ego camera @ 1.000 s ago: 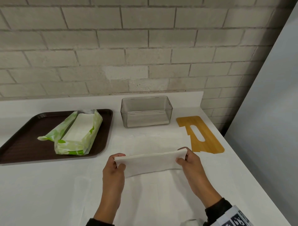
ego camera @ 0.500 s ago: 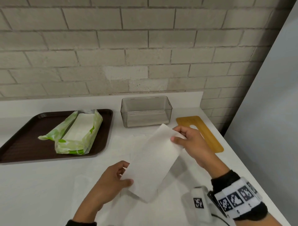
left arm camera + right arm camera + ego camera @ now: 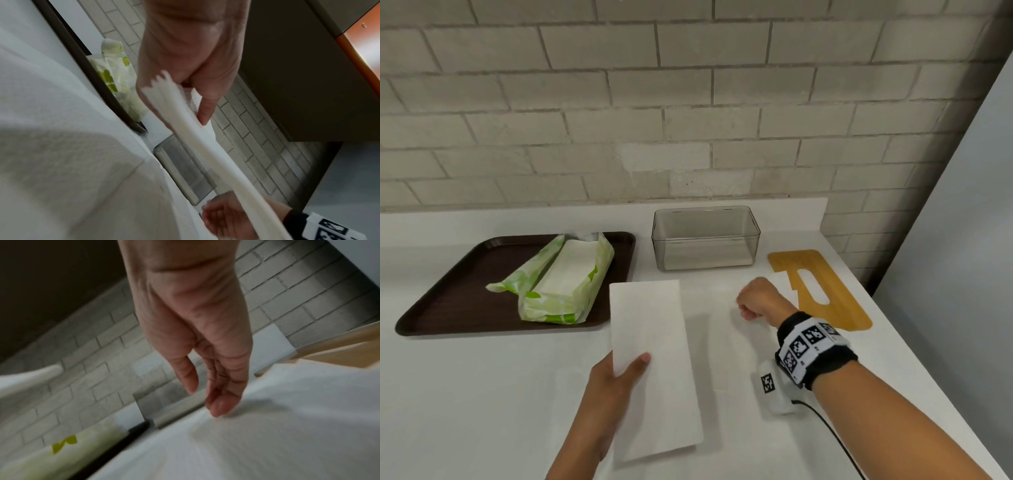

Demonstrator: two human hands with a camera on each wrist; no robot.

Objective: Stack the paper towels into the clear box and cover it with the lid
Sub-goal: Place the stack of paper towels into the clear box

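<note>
My left hand (image 3: 628, 371) pinches a folded white paper towel (image 3: 654, 342) by its near left edge, thumb on top. The towel hangs above the counter with its long side pointing away from me; the left wrist view shows it (image 3: 205, 146) edge-on under my left hand (image 3: 195, 91). My right hand (image 3: 755, 303) hovers to the right of it, fingers loosely curled and holding nothing; its fingertips (image 3: 216, 408) are close to the white surface. The clear box (image 3: 705, 236) stands at the back, with the wooden lid (image 3: 822, 291) flat to its right.
A dark brown tray (image 3: 448, 308) on the left carries an opened green-and-white towel pack (image 3: 565, 284). More white sheets (image 3: 719, 342) lie flat on the white counter under my hands, hard to make out. A brick wall rises behind; the counter ends at the right.
Both hands held the folded towel a second ago. The right hand swung its end away from me, then let go. The left hand now holds the towel alone, lengthwise.
</note>
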